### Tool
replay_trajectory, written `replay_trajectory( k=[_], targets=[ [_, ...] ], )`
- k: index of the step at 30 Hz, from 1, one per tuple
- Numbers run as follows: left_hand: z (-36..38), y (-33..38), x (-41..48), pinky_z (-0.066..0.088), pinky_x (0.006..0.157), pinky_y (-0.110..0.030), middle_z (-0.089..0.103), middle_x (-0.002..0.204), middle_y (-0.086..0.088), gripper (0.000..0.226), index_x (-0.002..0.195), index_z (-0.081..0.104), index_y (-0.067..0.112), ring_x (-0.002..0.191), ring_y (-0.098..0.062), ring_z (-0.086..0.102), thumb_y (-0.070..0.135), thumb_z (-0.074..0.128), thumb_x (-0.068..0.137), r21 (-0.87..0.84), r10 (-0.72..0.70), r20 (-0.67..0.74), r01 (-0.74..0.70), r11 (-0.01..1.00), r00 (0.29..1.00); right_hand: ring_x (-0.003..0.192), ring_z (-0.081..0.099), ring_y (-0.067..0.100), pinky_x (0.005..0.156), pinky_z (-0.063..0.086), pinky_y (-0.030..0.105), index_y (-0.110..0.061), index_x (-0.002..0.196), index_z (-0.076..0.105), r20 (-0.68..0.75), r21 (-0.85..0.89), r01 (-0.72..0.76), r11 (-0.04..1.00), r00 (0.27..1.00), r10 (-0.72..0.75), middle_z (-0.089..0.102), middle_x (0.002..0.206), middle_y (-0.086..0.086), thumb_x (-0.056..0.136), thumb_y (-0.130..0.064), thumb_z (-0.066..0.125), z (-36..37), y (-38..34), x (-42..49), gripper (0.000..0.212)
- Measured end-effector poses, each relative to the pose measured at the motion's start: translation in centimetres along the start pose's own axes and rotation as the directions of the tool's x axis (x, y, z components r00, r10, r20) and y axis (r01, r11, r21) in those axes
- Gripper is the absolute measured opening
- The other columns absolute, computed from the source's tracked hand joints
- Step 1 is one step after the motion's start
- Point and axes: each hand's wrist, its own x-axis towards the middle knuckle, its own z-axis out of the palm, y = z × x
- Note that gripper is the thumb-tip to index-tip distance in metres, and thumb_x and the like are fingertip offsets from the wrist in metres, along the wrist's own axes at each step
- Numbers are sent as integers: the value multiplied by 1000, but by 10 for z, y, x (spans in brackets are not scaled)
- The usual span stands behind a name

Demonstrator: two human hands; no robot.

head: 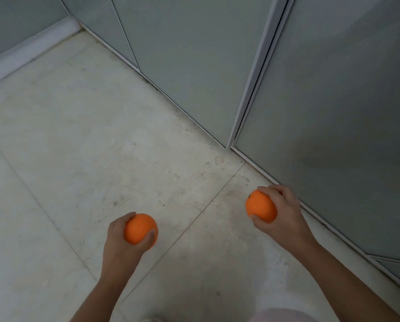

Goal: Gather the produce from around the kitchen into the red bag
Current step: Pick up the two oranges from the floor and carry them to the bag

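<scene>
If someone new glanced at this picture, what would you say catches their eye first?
The two bright oranges stand out against the pale surroundings: the left hand grips the left orange low in the middle, and the right hand grips the right orange further right, near the cabinet base. Behind them, grey-green cabinet doors run diagonally above the scuffed tiled floor. No red bag is in view.

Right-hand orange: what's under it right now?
Only pale floor tile shows below the right-hand orange. The right hand grips it, with the thumb at its lower edge and fingers over the top. The palm covers its right side, so that part cannot be seen.
</scene>
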Motion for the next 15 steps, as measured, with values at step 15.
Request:
replay_trajectory(
  k=[15],
  targets=[
    [-151, 184, -75, 44, 84, -33, 53, 118, 6, 52, 117, 53, 27, 101, -18, 52, 16, 76, 72, -223, -95, 18, 97, 970, 995, 100, 42, -1, 67, 37, -2, -45, 108, 46, 36, 307, -93, 947, 996, 87, 32, 110, -25, 67, -16, 77, -125, -205, -66, 59]
  ],
)
